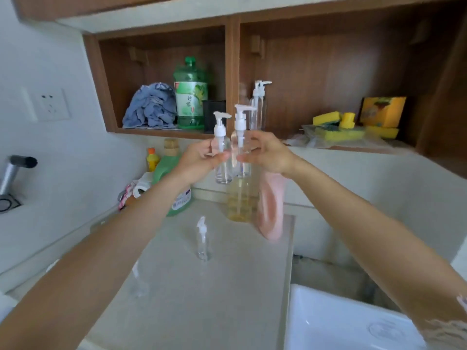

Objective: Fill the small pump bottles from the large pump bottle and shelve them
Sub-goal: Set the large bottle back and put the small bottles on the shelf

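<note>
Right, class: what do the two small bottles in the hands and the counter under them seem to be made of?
Small bottle in the left hand and small bottle in the right hand: probably clear glossy plastic, since the background shows through; the pump heads are opaque white plastic. Counter: pale, smooth, faintly speckled, likely stone or a stone-look laminate.

Shelf clutter — blue rag (149, 106), yellow sponges (336, 125).
</note>
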